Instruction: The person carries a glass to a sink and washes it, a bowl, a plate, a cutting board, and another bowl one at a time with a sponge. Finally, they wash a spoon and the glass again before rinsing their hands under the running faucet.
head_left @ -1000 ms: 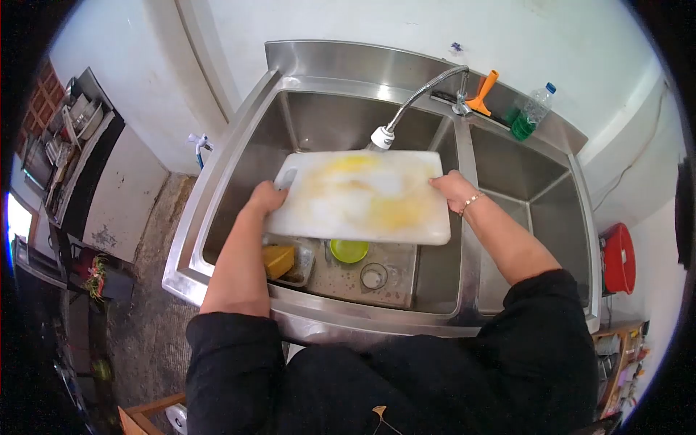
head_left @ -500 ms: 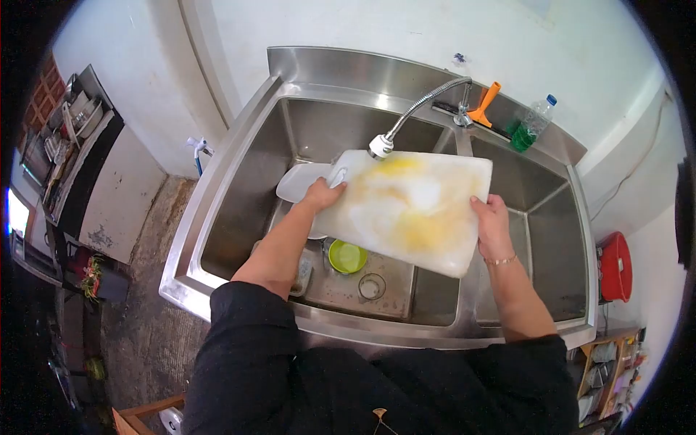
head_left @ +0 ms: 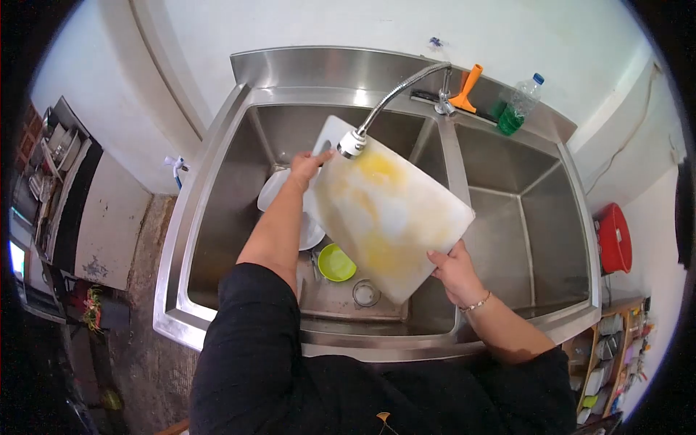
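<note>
Both my hands hold a white cutting board [head_left: 395,210], stained yellow, tilted over the left sink basin [head_left: 225,217]. My left hand [head_left: 308,168] grips its upper left edge near the handle slot, while my right hand [head_left: 457,272] pinches the lower right edge, thumb on top. The white faucet head [head_left: 352,144] on its flexible metal neck overlaps the board's upper part. Beneath lie a lime-green bowl [head_left: 337,262], a clear glass [head_left: 366,293] and white dishes [head_left: 310,233], partly hidden by my left arm and the board.
Behind the basins stand an orange-handled scraper [head_left: 467,88] and a plastic bottle of green liquid [head_left: 520,106]. The right basin [head_left: 500,239] adjoins on the other side of the divider. A red bucket [head_left: 613,238] is at far right; shelves of dishes [head_left: 609,355] sit below it.
The board has turned clockwise, its right end swinging down toward me with my right hand. Its handle end now sits higher, up by the faucet head. The view has shifted slightly.
</note>
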A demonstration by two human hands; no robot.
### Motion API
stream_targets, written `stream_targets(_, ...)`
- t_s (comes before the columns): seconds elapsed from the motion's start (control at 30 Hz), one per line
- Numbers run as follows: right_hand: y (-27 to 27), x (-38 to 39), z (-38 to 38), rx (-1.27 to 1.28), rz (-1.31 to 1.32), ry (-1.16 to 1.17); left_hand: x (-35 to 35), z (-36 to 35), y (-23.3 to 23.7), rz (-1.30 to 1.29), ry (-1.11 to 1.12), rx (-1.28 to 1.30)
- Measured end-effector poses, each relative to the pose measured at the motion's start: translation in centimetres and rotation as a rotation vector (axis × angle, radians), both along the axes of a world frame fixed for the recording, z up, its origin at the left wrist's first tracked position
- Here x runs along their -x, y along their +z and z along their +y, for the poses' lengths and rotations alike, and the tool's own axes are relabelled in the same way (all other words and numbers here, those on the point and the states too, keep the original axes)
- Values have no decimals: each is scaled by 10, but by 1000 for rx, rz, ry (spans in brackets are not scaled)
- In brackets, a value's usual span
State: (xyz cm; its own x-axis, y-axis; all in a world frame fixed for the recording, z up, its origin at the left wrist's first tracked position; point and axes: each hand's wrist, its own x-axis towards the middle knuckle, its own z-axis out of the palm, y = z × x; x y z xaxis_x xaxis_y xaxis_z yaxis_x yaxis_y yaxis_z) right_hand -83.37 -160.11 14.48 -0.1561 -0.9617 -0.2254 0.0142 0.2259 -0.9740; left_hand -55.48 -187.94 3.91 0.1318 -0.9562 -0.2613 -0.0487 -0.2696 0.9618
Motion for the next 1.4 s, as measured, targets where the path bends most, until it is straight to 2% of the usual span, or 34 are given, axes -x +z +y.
stream_targets(0.07, -5, -6, -9, -111, 13, -38, -11, 6, 33, -78, 10, 41)
stream_targets(0.17, 12, -15, -35, -194, -167, -3, -29, -1, 51, -127, 55, 52)
stream_targets(0.27, -19, -4, -74, -350, -119, 14, -51, 5, 78, -156, 26, 3)
stream_targets(0.33, -48, -1, -105, -400, -36, 32, -67, 0, 82, -271, 19, -8)
stream_targets(0.4, -53, -5, -126, -413, -23, 13, -76, 4, 100, -426, 36, -1)
stream_targets(0.43, -53, -14, -134, -404, -50, -12, -90, -10, 89, -478, -8, 119)
stream_targets(0.47, -55, -16, -145, -415, -57, 11, -105, -22, 77, -516, -20, 82)
stream_targets(0.53, -63, -17, -165, -441, -72, 50, -103, 8, 130, -589, -54, 5)
stream_targets(0.6, -73, -29, -181, -464, -101, 1, -123, 0, 132, -470, -58, 43)
stream_targets(0.63, -69, -40, -183, -471, -116, -20, -114, 23, 165, -525, -77, 16)
stream_targets(0.73, -48, -72, -174, -440, -255, 101, -128, 37, 199, -558, -115, 28)
stream_targets(0.87, -92, -92, -188, -505, -445, 265, -125, 89, 255, -724, -27, 115)
stream_targets(0.93, -90, -109, -180, -496, -499, 319, -126, 111, 274, -781, 39, 141)
stream_targets(1.03, -65, -128, -164, -506, -652, 208, -123, 157, 308, -639, 187, 175)
stream_targets(1.13, -51, -115, -169, -579, -879, 263, -108, 195, 317, -675, 243, 392)
stream_targets(1.23, -27, -95, -163, -622, -884, 248, -101, 220, 291, -780, 331, 743)
stream_targets(1.3, -44, -82, -172, -485, -871, 335, -109, 234, 273, -1004, 25, 991)
stream_targets(1.33, -45, -77, -171, -419, -864, 379, -103, 237, 266, -1029, -77, 1117)
stream_targets(1.4, -47, -65, -168, -315, -915, 187, -99, 235, 246, -969, -162, 1257)
